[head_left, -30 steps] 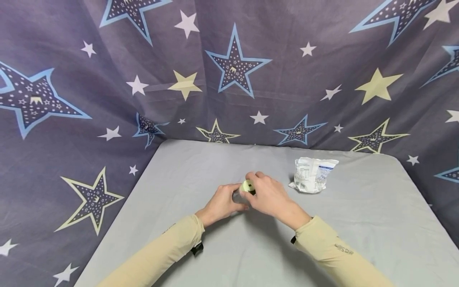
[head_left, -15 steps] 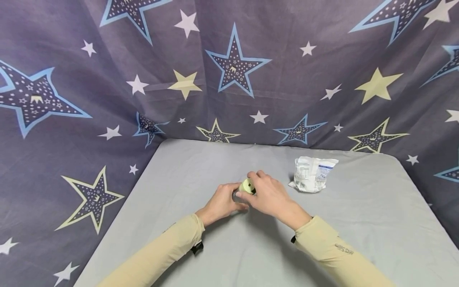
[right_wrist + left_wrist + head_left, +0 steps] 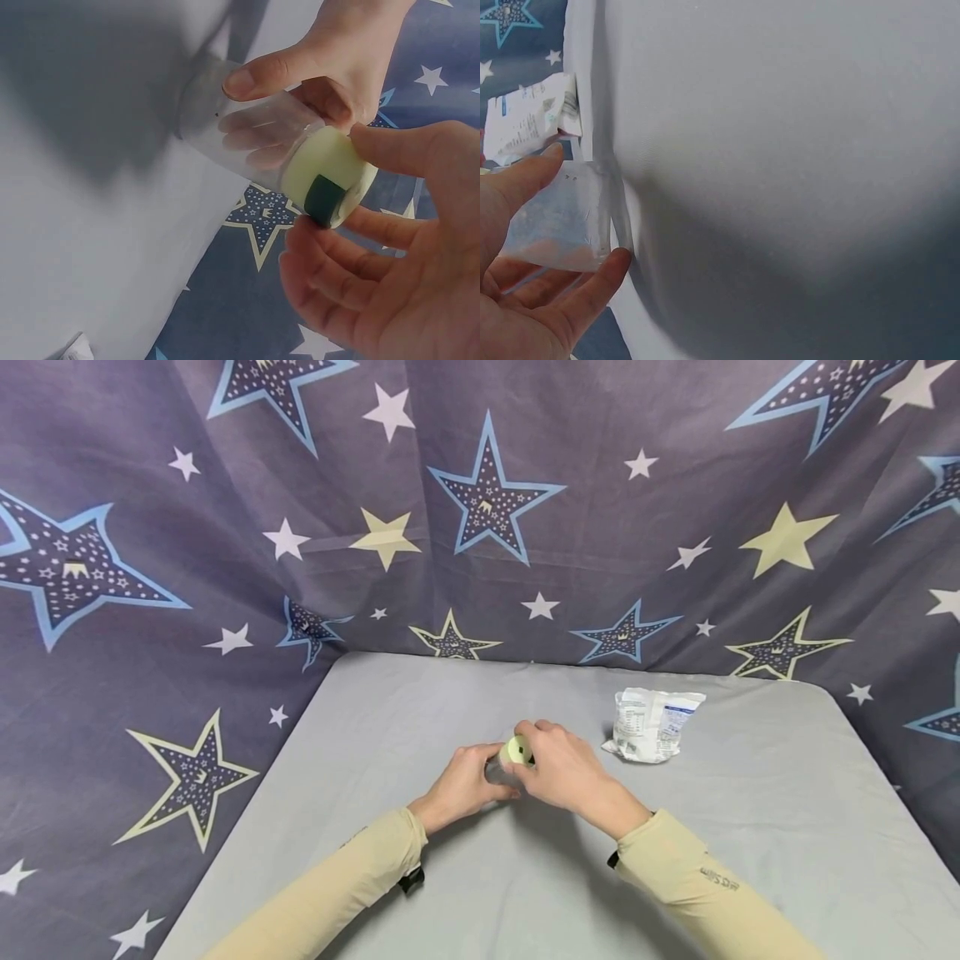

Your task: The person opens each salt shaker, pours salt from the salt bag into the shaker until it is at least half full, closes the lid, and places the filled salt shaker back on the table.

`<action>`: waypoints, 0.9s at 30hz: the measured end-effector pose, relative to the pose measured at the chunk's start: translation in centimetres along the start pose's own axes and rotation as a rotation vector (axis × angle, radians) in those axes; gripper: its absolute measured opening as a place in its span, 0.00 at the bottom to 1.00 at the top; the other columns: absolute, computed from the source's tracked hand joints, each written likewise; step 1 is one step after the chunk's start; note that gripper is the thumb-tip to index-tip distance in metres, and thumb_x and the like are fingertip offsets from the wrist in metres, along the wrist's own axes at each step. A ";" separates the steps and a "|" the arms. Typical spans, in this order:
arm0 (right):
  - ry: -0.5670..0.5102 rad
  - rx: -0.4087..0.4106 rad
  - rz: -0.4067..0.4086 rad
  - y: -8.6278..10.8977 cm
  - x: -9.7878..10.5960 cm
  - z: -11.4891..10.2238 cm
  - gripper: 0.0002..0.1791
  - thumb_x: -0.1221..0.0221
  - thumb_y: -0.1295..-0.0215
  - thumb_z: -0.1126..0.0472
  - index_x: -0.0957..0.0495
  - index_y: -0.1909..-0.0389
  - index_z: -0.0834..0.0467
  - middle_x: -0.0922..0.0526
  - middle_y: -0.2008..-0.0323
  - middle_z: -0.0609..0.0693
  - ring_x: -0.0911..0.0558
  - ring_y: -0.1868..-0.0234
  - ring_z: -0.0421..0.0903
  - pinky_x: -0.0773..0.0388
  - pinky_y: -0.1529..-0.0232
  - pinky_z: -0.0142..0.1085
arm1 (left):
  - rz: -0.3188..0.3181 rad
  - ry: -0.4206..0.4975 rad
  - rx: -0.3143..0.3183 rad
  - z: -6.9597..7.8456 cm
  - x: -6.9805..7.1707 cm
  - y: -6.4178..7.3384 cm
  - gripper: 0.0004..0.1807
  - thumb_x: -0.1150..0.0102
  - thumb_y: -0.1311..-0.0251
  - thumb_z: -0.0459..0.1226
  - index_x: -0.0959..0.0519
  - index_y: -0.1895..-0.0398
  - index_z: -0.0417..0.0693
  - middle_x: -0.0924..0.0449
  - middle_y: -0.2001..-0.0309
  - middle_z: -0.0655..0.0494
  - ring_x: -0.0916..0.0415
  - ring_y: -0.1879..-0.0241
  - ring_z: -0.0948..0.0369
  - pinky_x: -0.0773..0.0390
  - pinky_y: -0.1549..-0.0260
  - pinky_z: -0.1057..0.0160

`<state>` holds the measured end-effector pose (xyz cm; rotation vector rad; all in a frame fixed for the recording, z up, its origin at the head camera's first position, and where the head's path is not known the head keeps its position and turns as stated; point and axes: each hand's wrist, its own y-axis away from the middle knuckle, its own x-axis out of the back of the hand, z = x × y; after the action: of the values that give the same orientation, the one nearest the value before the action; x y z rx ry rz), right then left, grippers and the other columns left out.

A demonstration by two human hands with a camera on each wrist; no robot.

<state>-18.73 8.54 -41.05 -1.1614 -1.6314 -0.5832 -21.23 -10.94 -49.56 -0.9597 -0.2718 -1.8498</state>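
Note:
A clear see-through jar (image 3: 206, 105) with a pale yellow-green lid (image 3: 315, 157) stands near the middle of the cloth. A dark green patch marks the lid's rim in the right wrist view. My left hand (image 3: 462, 781) holds the jar's body from the left, thumb on one side and fingers on the other. With thumb and fingertips my right hand (image 3: 561, 768) grips the lid from the right. The lid sits on the jar's mouth. No contents show through the clear wall.
A crumpled white packet (image 3: 651, 727) with printed text stands to the right of and behind the jar. Grey cloth (image 3: 420, 702) covers the table. A dark curtain (image 3: 585, 435) with stars hangs behind and at the sides.
The right hand's fingers shift slightly around the lid, and the lid's dark mark appears turned a little. The left hand and the jar stay in place.

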 end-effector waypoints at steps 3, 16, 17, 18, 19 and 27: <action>-0.003 0.006 0.002 0.1 0.0 0.0 0.27 0.27 0.35 0.49 0.20 0.42 0.58 0.18 0.60 0.51 0.21 0.64 0.47 0.22 0.70 0.44 | 0.004 -0.004 0.000 0.0 0.0 0.0 0.33 0.14 0.50 0.38 0.16 0.39 0.46 0.13 0.46 0.52 0.17 0.44 0.57 0.23 0.39 0.53; -0.030 0.030 0.038 0.5 -0.2 0.0 0.26 0.24 0.39 0.56 0.20 0.43 0.59 0.19 0.60 0.53 0.21 0.65 0.48 0.22 0.71 0.42 | -0.010 -0.002 0.040 -0.2 0.0 0.0 0.32 0.14 0.50 0.41 0.16 0.40 0.50 0.13 0.47 0.56 0.18 0.46 0.61 0.23 0.41 0.55; -0.033 0.035 0.040 0.5 -0.2 0.0 0.26 0.24 0.40 0.57 0.20 0.43 0.59 0.19 0.60 0.53 0.21 0.64 0.48 0.21 0.71 0.42 | -0.006 0.001 0.042 -0.3 0.0 0.0 0.31 0.14 0.51 0.41 0.16 0.41 0.50 0.13 0.48 0.56 0.18 0.46 0.61 0.23 0.42 0.55; -0.037 0.040 0.043 0.5 -0.2 0.0 0.26 0.24 0.40 0.58 0.20 0.43 0.59 0.19 0.60 0.53 0.20 0.64 0.48 0.21 0.71 0.42 | -0.004 0.002 0.044 -0.3 -0.1 0.0 0.31 0.14 0.51 0.41 0.15 0.41 0.50 0.12 0.48 0.57 0.18 0.47 0.61 0.23 0.43 0.55; -0.042 0.041 0.044 0.6 -0.2 0.0 0.26 0.24 0.41 0.58 0.20 0.44 0.59 0.19 0.60 0.53 0.21 0.64 0.48 0.21 0.71 0.42 | -0.001 0.003 0.043 -0.3 -0.1 0.0 0.31 0.14 0.51 0.40 0.15 0.42 0.50 0.12 0.49 0.57 0.18 0.47 0.61 0.22 0.43 0.55; -0.058 0.030 0.048 0.8 -0.3 0.1 0.26 0.24 0.40 0.59 0.20 0.42 0.59 0.19 0.59 0.53 0.21 0.64 0.47 0.21 0.69 0.42 | 0.001 0.013 0.047 -0.3 -0.1 0.0 0.30 0.14 0.51 0.39 0.15 0.43 0.51 0.12 0.50 0.58 0.17 0.49 0.62 0.21 0.45 0.56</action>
<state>-18.07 8.87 -41.50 -1.2022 -1.6513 -0.4969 -21.33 -11.04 -49.85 -0.9149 -0.3061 -1.8403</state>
